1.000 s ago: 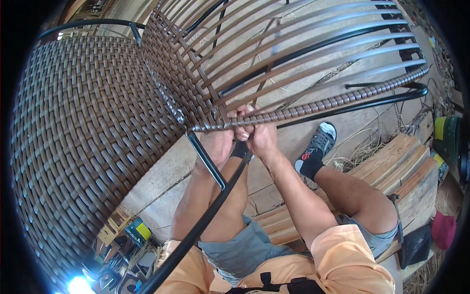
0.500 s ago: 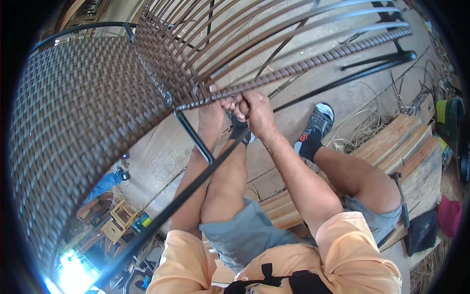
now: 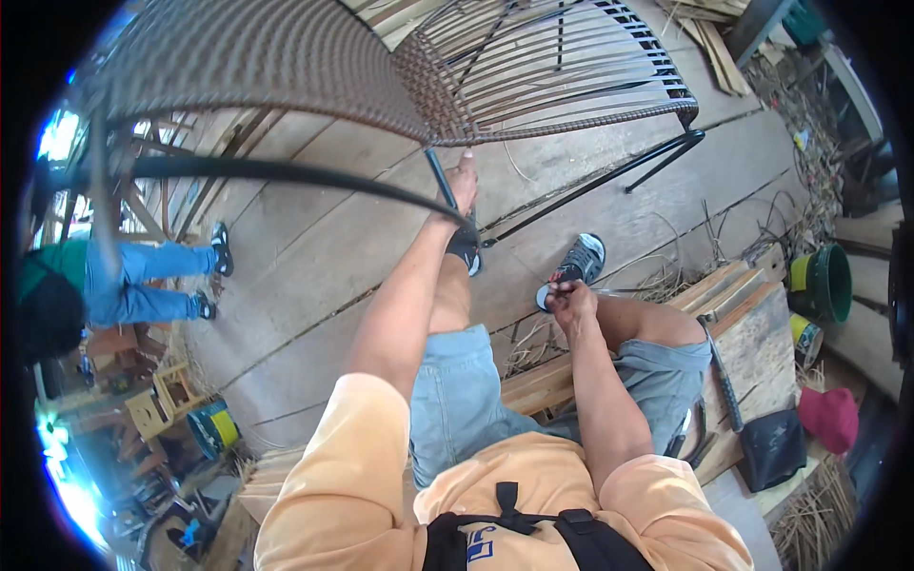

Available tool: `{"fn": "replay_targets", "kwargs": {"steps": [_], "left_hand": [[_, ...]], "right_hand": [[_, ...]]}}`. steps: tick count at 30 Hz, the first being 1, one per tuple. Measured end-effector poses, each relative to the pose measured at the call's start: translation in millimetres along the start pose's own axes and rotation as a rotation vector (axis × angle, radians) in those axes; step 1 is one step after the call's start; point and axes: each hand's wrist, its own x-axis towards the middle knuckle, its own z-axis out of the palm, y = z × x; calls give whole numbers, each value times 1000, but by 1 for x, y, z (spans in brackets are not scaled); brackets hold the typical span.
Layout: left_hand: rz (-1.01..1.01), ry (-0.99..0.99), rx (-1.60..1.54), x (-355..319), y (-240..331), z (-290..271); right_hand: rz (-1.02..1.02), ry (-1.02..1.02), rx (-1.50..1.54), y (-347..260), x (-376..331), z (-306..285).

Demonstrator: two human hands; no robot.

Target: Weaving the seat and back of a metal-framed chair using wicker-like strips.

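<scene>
We have the woven chair (image 3: 257, 57) across the far left and far middle, over the plank floor (image 3: 295, 347). Its densely woven brown panel lies to the left; to the right, its half-woven panel (image 3: 581, 86) shows bare, spaced strands beyond a close-woven corner. A black frame bar (image 3: 286, 173) crosses on the near side, and a short frame leg (image 3: 439, 176) slants down from the corner.

Our left hand (image 3: 464, 186) is just beside that leg, its fingers pointing up at the panel's near edge; it is partly hidden, so we cannot tell how far it is open or whether it grips anything. Our right hand (image 3: 575, 306) is well apart from the chair, above our right knee and near the sandalled foot (image 3: 583, 257), its fingers bunched and pinched on a thin strand (image 3: 624, 290) that shows to their right.

To our near right we see a red cap (image 3: 828, 419) beside a black pouch (image 3: 773, 449), with 1 green bucket (image 3: 834, 285) farther off. On the left, another person in blue jeans (image 3: 152, 271) is partly in view.
</scene>
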Motion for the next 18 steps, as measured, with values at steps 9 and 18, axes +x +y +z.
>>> {"fn": "replay_targets", "kwargs": {"steps": [9, 18], "left_hand": [[57, 177, 314, 22, -3, 20], [859, 532, 2165, 93, -29, -14]], "right_hand": [[-484, -424, -703, -85, -62, 68], [-432, -1142, -279, -132, -23, 233]]}}
